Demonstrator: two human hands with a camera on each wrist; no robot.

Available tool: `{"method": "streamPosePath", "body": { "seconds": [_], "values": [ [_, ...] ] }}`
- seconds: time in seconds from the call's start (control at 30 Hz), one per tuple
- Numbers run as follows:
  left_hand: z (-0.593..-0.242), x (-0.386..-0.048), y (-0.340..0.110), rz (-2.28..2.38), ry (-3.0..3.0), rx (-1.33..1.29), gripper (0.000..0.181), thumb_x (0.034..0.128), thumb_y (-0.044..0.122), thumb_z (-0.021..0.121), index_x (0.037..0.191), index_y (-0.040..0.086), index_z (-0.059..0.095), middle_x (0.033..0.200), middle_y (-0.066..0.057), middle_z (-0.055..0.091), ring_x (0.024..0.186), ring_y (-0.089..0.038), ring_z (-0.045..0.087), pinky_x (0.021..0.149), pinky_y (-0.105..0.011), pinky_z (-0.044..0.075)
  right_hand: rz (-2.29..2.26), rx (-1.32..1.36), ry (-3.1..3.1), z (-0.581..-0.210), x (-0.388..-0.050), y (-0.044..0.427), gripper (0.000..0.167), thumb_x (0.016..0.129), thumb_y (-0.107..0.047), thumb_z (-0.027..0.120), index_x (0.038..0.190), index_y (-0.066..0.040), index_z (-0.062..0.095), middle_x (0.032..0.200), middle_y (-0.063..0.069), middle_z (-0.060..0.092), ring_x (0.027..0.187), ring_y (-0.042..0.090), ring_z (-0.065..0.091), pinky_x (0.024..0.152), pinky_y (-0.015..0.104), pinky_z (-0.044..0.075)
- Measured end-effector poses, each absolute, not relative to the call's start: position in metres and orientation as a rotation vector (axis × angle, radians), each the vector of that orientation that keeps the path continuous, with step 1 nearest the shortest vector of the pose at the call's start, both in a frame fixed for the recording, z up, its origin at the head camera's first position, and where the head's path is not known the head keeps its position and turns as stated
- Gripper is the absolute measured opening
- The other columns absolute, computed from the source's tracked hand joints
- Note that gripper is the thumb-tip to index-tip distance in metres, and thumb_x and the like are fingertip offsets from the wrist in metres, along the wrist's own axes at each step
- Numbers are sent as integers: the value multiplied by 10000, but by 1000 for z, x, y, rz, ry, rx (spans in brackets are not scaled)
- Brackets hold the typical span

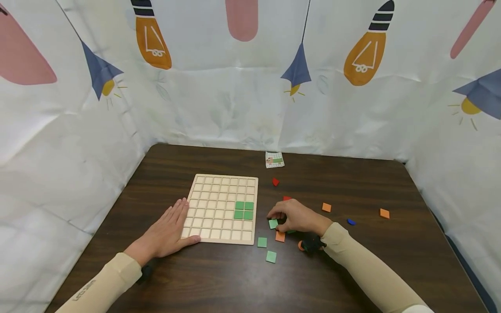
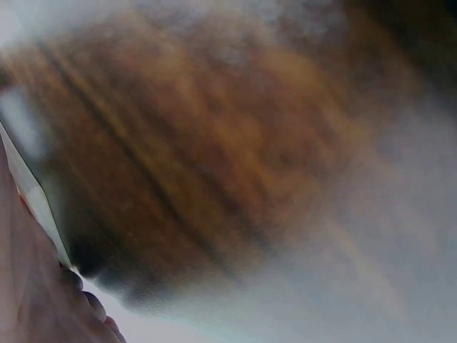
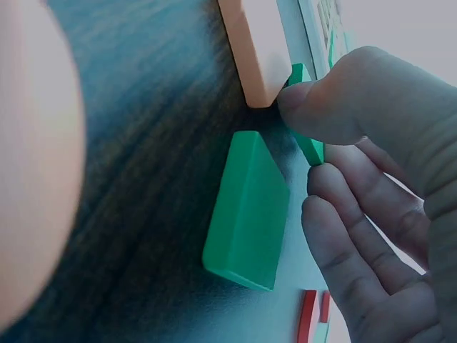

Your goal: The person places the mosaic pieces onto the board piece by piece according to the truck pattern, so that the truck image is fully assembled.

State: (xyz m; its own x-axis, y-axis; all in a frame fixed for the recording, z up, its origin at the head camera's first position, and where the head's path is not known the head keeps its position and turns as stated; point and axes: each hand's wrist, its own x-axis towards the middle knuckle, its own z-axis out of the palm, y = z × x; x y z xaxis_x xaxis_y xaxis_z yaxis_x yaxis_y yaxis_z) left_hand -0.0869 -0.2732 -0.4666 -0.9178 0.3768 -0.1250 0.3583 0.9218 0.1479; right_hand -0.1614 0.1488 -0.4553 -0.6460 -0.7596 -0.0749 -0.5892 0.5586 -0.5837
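A pale wooden grid board [image 1: 211, 204] lies on the dark table, with a two-by-two block of green square tiles [image 1: 244, 210] set in its right side. Along the board's left edge rests my left hand [image 1: 166, 229], its fingers straight and its thumb at the near left corner. To the right of the board, my right hand [image 1: 300, 216] pinches a light green square tile [image 1: 273, 224] between thumb and fingers. The right wrist view shows that grip at the tile's edge, with another green tile [image 3: 246, 214] and an orange tile [image 3: 257, 50] lying close by.
Two light green tiles [image 1: 262, 242] lie near the board's lower right corner. Orange tiles [image 1: 326, 207], a blue piece [image 1: 351, 222] and a red piece [image 1: 275, 181] are scattered to the right. A small printed pattern card [image 1: 275, 160] lies at the table's far edge.
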Motion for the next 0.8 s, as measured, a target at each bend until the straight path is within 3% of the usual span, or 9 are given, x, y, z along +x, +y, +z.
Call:
{"method": "streamPosePath", "body": {
  "seconds": [0.8],
  "values": [
    [-464, -85, -272, 146, 2962, 598, 1084, 962, 730, 512, 1608, -90, 220, 1701, -294, 201, 1586, -462, 236, 1255, -617, 300, -895, -1091, 2563, -452, -176, 126, 283, 885, -165, 774, 1168, -182, 770, 1069, -72, 722, 894, 57, 635, 812, 225, 582]
  ]
}}
